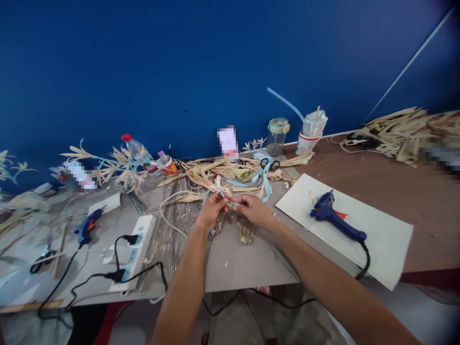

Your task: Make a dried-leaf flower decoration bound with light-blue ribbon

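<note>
Left hand (212, 211) closed in a fingertip pinch on husk flower (218, 183), above tabletop (247, 273); right hand (253, 209) pinches blue strip (222, 193) beside it. Likely trouble: a slack pinch lets strip slip or unwind; a hard pull bends or tears thin petals. Glue gun (330, 215), 3 o'clock of hands, lies on white board (381, 239); right forearm catching its cord (367, 258) could drag it. Containers: paper cup (306, 144), 2 o'clock, holds crumpled white plastic and a stick. Lidded jar (276, 143), between 1 and 2, contents unclear. Orange cup (168, 167), 10 o'clock, holds a dark-tipped brush or pen.
</note>
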Demonstrator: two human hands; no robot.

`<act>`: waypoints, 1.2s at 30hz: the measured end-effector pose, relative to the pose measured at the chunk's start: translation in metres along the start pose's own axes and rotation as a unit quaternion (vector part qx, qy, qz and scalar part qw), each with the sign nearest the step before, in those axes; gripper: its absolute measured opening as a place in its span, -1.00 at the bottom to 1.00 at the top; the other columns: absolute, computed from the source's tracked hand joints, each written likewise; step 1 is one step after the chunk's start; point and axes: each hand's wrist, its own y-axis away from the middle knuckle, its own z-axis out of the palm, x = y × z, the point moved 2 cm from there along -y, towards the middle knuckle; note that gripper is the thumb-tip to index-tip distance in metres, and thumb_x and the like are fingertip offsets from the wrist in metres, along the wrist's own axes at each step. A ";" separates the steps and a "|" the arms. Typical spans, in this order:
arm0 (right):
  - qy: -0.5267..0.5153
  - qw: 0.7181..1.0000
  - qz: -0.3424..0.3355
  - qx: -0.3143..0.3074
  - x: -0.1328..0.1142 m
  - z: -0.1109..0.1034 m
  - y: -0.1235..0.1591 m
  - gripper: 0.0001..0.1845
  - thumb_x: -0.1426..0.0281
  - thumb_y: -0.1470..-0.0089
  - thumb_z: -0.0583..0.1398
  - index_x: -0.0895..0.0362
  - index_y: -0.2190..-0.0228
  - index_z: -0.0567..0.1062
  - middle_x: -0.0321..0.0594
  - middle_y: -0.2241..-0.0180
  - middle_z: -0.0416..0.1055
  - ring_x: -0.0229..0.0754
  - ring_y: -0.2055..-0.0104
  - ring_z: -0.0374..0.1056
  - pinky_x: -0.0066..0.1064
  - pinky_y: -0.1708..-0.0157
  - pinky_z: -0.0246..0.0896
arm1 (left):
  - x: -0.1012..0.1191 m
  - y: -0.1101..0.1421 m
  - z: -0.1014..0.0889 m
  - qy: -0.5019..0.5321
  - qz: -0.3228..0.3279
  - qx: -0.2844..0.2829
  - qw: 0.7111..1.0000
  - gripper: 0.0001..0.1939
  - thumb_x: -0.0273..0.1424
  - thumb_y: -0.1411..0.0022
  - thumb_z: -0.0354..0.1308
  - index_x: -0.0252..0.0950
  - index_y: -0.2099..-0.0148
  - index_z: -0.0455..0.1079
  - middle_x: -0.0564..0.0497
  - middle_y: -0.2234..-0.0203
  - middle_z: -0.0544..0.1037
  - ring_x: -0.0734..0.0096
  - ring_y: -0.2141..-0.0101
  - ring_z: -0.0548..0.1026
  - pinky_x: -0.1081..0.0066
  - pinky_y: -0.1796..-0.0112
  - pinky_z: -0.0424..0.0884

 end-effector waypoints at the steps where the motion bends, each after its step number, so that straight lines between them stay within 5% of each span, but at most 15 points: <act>1: -0.006 1.000 0.000 -0.003 0.001 -0.001 -0.001 -0.85 0.30 0.17 0.20 0.15 0.56 0.43 -0.36 0.57 0.34 -0.30 0.50 0.17 -0.46 0.45 0.05 | 0.000 -0.001 -0.001 -0.009 0.003 0.005 1.000 -0.69 -0.34 0.15 0.40 -0.35 0.36 0.40 0.04 0.47 0.51 0.65 0.61 0.31 0.55 0.54 0.21; 5: -0.027 1.000 0.006 0.005 0.005 -0.002 -0.003 -0.75 0.21 0.11 0.16 0.14 0.58 0.42 -0.36 0.62 0.27 -0.30 0.52 0.14 -0.45 0.47 0.02 | 0.002 -0.001 -0.005 -0.026 -0.002 0.014 1.000 -0.68 -0.33 0.16 0.39 -0.34 0.37 0.38 0.07 0.54 0.47 0.65 0.64 0.31 0.56 0.58 0.16; 20: 0.036 0.998 -0.045 -0.010 0.003 -0.005 -0.003 -0.89 0.38 0.13 0.14 0.13 0.57 0.45 -0.33 0.54 0.41 -0.26 0.45 0.25 -0.44 0.36 0.10 | 0.004 -0.001 -0.006 -0.087 -0.007 0.013 0.996 -0.68 -0.28 0.14 0.36 -0.35 0.41 0.35 0.10 0.61 0.43 0.68 0.72 0.22 0.56 0.64 0.01; 36: 0.079 0.995 -0.055 -0.021 0.000 -0.003 0.001 -0.92 0.42 0.10 0.13 0.15 0.54 0.41 -0.31 0.51 0.41 -0.26 0.42 0.27 -0.46 0.36 0.10 | -0.001 -0.001 0.004 -0.180 0.101 0.069 0.976 -0.83 -0.33 -0.03 0.22 -0.27 0.39 0.29 0.15 0.65 0.37 0.58 0.67 0.21 0.50 0.58 0.09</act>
